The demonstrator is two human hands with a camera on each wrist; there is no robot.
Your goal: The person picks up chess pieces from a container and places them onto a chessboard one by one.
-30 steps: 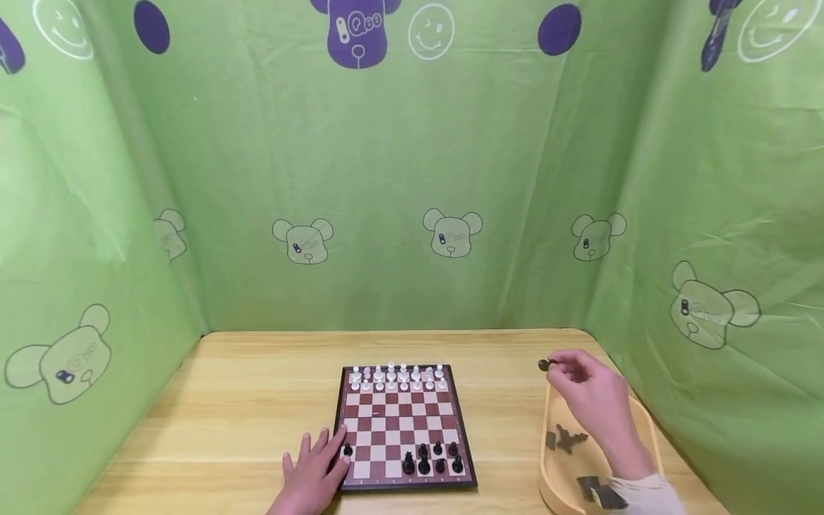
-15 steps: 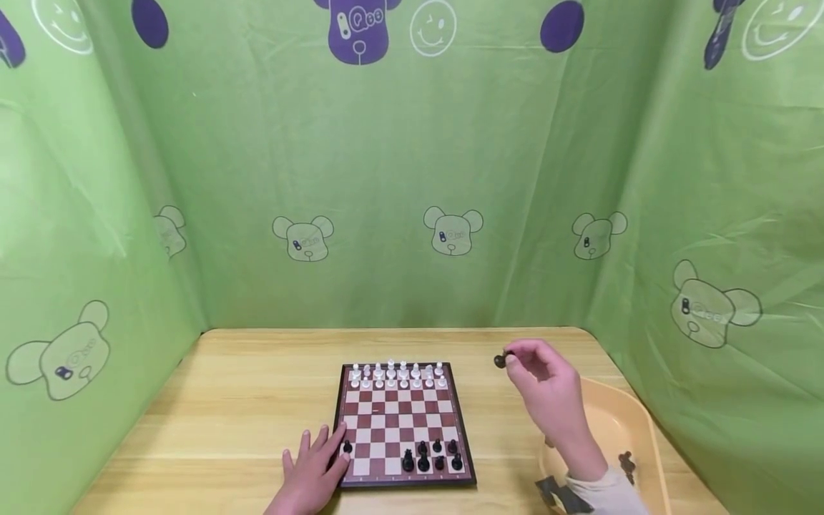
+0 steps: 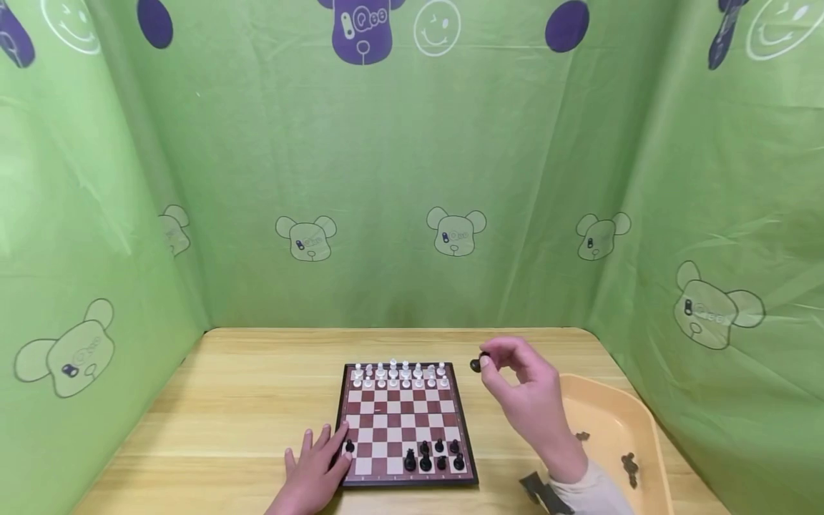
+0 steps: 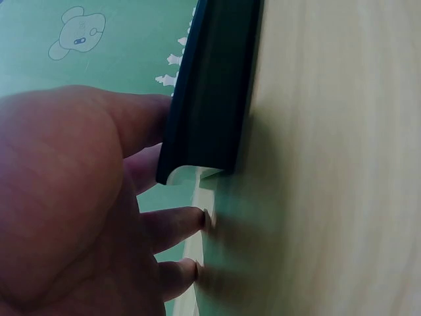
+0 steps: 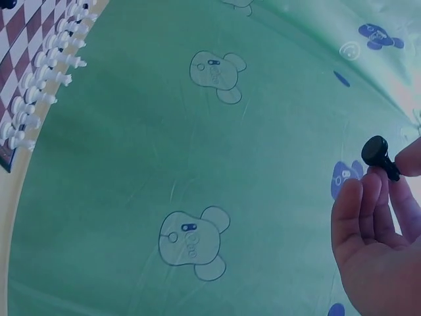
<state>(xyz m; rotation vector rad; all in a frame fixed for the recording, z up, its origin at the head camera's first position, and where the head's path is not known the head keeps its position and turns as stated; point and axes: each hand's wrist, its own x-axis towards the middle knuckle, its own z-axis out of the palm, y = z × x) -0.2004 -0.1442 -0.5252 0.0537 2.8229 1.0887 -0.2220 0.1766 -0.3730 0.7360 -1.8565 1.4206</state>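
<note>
My right hand pinches a black chess piece between thumb and fingertips, raised to the right of the chessboard. Its round base points away from the fingers, and the grip covers much of its top. At the board's left side lies my left hand, fingers spread; thumb and index finger touch the edge, and other fingers reach the wooden table. Beside that hand a black pawn stands near the left edge. White pieces fill two far rows. Several black pieces stand at the near right.
To the right sits a pale orange tray holding dark chess pieces, partly hidden by my right arm. A dark grey object shows beside the right wrist. Green printed curtains enclose the table on three sides.
My right hand has moved left from above the tray toward the board, carrying the black chess piece. The left hand stays at the board's edge.
</note>
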